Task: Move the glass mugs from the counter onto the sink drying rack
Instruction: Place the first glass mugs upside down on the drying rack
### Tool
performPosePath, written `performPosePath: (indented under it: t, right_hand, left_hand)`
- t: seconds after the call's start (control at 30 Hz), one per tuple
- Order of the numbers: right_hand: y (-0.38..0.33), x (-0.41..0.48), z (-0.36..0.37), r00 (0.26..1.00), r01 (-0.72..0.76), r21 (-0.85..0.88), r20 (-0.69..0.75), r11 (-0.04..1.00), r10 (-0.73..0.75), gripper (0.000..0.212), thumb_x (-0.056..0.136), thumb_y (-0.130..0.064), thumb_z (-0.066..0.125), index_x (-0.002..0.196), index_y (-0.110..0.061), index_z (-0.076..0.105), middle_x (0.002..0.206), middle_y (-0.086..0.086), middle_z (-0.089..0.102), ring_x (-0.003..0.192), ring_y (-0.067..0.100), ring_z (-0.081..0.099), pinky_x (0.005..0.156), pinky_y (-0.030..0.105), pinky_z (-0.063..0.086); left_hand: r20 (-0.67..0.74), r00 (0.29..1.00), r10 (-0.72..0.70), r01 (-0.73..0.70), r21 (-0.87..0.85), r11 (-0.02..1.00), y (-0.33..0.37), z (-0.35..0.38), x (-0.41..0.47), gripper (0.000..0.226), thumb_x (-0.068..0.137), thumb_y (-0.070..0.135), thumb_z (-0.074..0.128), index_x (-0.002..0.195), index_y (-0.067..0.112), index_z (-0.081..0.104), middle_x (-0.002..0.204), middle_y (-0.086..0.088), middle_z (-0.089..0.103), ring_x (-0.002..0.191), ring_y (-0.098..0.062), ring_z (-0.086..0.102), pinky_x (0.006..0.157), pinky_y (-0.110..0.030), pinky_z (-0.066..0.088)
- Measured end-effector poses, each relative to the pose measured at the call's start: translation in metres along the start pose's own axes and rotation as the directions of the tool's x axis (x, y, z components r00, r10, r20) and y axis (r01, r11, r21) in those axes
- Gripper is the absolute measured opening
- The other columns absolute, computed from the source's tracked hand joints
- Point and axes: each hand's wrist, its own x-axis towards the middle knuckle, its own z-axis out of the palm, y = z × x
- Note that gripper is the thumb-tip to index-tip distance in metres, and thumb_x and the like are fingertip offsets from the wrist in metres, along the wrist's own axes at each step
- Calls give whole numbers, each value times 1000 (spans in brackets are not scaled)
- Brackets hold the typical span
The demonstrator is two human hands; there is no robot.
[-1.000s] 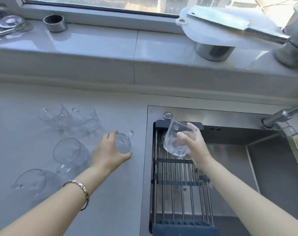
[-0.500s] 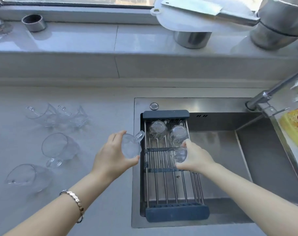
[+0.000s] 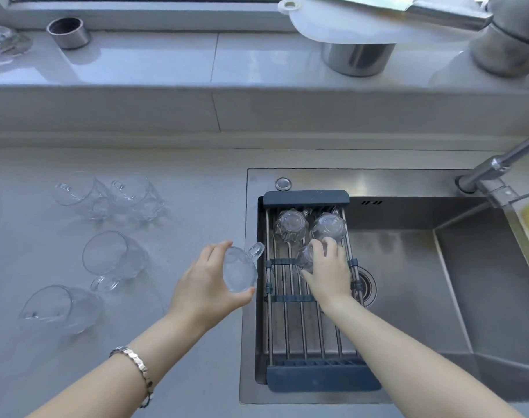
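My left hand (image 3: 205, 285) grips a glass mug (image 3: 240, 268) bottom-up, its handle pointing at the rack, just left of the sink edge. My right hand (image 3: 328, 271) is closed on another glass mug (image 3: 307, 259) that it holds down on the bars of the drying rack (image 3: 290, 333). Two mugs stand upside down at the rack's far end, one on the left (image 3: 291, 224) and one on the right (image 3: 329, 226). Several mugs lie on their sides on the counter at left, the nearest to my hand being one (image 3: 112, 259).
The rack spans the left part of the steel sink (image 3: 408, 282). A tap (image 3: 495, 167) reaches in from the right. On the sill stand a small metal cup (image 3: 69, 33), a white board on a metal pot (image 3: 358, 57) and a large steel vessel (image 3: 510, 46).
My right hand brought its mug down from above the rack's far end onto the bars. My left hand lifted its mug off the counter and carried it right, toward the rack.
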Motion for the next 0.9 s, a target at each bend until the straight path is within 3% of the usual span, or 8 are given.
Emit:
performPosePath:
  t: [0.17,0.23,0.3,0.37,0.47,0.57,0.77,0.9]
  right_hand:
    - [3,-6,-10,999,-32,87,6,996,32,74,75,-30,75,134,-15,34,144,14,29,133,30,29,109,39,33]
    - [-5,-15,-26,998,42,290,35,956,-55,88,68,-32,80,138,-19,29,145,8,24,136,23,24,114,35,24]
    - [-16,-30,-45,949,99,553,198,827,-246,105,60,-30,85,142,-27,20,143,-5,23,134,9,25,112,25,23]
    - [-22,-42,-56,887,101,669,274,736,-371,107,55,-30,88,137,-38,20,138,-19,21,126,-11,26,104,8,22]
    - [-13,-48,-63,944,71,757,160,650,-289,85,49,-33,89,111,-51,34,129,-28,27,117,-27,24,91,-5,24]
    - [3,-44,-77,937,56,728,199,683,-288,77,43,-47,81,106,-53,38,128,-27,28,118,-24,28,92,-5,27]
    - [37,-2,-124,863,47,672,345,739,-369,98,51,-18,91,114,-62,29,137,-15,30,114,2,52,91,19,50]
    - [22,5,-114,823,270,522,311,809,-475,80,58,-29,87,117,-49,36,124,-27,38,117,-13,40,97,4,33]
  left_hand:
    - [46,996,-73,77,-85,993,6,1,2,82,67,40,78,136,25,37,122,5,50,113,-18,55,91,-34,47]
    - [88,984,-156,173,-226,959,9,3,5,78,67,41,78,134,27,40,113,6,50,103,-18,58,85,-33,49]
    - [176,957,-230,284,-409,867,15,6,8,74,67,42,78,130,26,45,108,2,56,98,-20,61,82,-38,55]
    - [310,919,-242,384,-576,721,25,10,8,62,73,36,76,126,21,48,101,-1,60,93,-22,64,70,-36,61]
    - [452,873,-182,472,-692,546,39,18,7,41,82,30,68,117,19,50,108,-8,59,93,-28,67,59,-29,62]
    - [519,847,-116,507,-720,474,48,29,12,36,84,36,63,113,16,56,122,-15,58,104,-33,65,63,-31,62]
    - [601,785,-150,610,-707,358,67,43,31,47,91,46,48,125,14,53,114,-14,62,92,-29,67,65,-30,60]
    - [729,671,-135,740,-646,187,71,49,40,67,89,59,39,129,6,45,130,-21,53,91,-32,68,55,-29,60]
